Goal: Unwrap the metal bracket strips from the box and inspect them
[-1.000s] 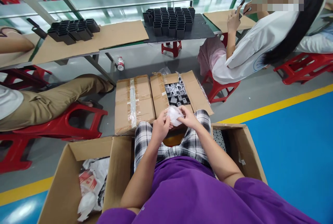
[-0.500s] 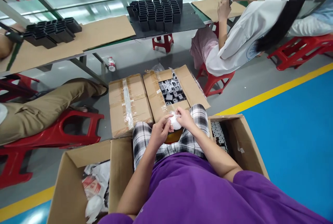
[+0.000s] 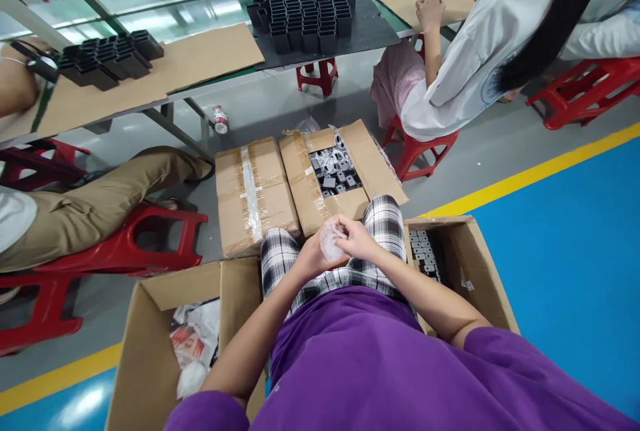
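Note:
Over my lap in plaid shorts, my left hand and my right hand are both closed on a small white plastic-wrapped piece, pressed together around it. Just beyond my knees stands an open carton holding several small grey parts in clear wrap. A taped, closed carton lies to its left.
A carton of crumpled wrappers stands at my left, a carton with grey parts at my right. Co-workers sit on red stools along a bench with black trays. A bottle lies on the floor.
My hands have drawn nearer to my body and closed more tightly around the white piece. The view has shifted slightly.

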Demonstrator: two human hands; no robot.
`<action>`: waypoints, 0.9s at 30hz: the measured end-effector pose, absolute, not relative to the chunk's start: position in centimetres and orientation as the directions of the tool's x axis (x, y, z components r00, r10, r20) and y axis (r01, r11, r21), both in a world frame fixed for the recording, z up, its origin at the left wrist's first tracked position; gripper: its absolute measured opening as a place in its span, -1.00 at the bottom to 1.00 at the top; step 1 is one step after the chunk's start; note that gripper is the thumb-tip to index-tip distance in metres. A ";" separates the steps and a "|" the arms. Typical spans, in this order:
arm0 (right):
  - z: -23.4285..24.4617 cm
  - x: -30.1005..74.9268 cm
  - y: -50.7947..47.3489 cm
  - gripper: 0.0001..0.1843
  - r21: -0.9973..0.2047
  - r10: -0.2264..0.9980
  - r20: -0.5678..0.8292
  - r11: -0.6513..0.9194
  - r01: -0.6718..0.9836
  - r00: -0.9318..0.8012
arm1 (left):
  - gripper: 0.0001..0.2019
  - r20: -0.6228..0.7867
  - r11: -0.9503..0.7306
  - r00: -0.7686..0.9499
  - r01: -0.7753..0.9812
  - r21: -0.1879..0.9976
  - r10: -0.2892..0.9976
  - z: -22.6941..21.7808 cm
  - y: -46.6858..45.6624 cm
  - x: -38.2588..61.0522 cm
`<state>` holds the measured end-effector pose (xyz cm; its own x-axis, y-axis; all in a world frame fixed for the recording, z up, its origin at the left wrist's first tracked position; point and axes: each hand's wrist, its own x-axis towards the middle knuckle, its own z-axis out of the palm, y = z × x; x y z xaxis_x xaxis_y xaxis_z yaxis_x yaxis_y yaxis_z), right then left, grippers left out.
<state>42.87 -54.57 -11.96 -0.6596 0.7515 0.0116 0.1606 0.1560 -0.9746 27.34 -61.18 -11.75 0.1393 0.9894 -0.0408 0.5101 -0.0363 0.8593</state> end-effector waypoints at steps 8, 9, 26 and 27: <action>-10.1 46.2 -56.4 -0.63 -0.621 0.500 0.459 0.772 0.137 -0.735 | -0.58 -0.050 -0.028 0.121 0.567 0.823 0.991 -11.5 -61.4 25.8; -10.3 46.0 -56.8 -0.63 -0.570 0.454 0.443 0.808 0.148 -0.773 | -0.60 -0.043 -0.051 0.149 0.572 0.818 0.988 -11.5 -61.4 25.9; -9.4 47.6 -53.2 -0.80 -0.741 0.506 0.334 0.663 0.111 -0.795 | -0.74 -0.152 0.056 0.161 0.484 0.873 0.975 -9.9 -61.5 27.1; -9.4 47.5 -53.1 -0.79 -0.755 0.516 0.309 0.644 0.124 -0.799 | -0.73 -0.173 0.073 0.171 0.476 0.877 0.970 -9.7 -61.4 27.2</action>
<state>47.45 -53.08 -9.43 -0.7989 0.5159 0.3093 0.1240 0.6444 -0.7546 27.15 -61.43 -9.69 0.1705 0.9700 -0.1731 0.4758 0.0728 0.8765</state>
